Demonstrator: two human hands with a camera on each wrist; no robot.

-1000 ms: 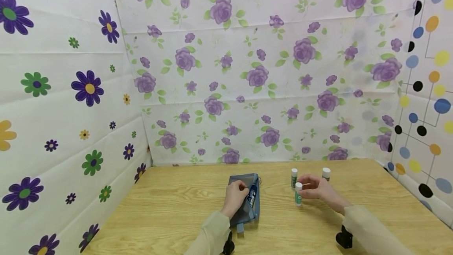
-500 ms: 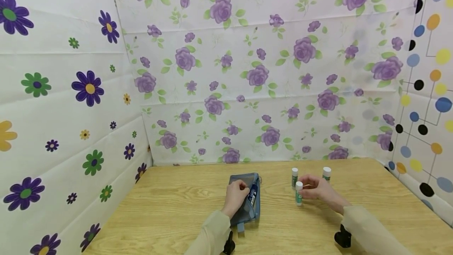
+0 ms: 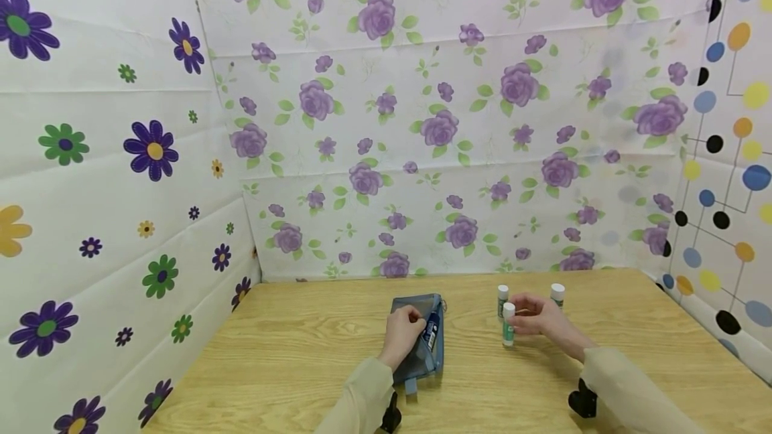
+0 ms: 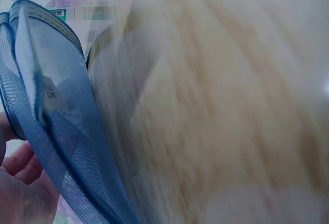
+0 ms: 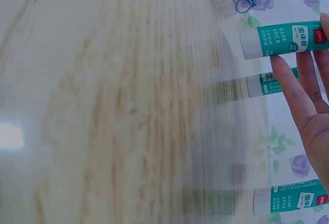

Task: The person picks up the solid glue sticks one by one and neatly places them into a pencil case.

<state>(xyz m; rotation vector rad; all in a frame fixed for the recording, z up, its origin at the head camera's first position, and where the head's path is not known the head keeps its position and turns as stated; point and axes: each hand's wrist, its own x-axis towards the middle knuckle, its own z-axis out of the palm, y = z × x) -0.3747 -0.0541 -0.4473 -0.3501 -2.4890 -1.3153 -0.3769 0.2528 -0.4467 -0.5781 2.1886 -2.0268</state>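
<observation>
Pinching glue stick (image 5: 282, 40), label "GLUE STICK", brand "deli": right hand (image 3: 543, 321). Two similar sticks (image 5: 288, 199) stand just beyond it. Left hand (image 3: 401, 335) grips blue mesh pouch (image 4: 87, 147).

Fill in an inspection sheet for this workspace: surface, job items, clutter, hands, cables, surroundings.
Surface: wood-grain table, with a light reflection in the right wrist view.
Job items: blue mesh pouch with a dark blue item inside; held glue stick, roughly upright; second glue stick and third glue stick, both upright beyond it.
Clutter: nothing seen.
Left hand: pinches the pouch's edge.
Right hand: holds the nearest glue stick.
Cables: nothing seen.
Surroundings: rose-print sheet behind, daisy-print sheet left, dotted sheet right.
</observation>
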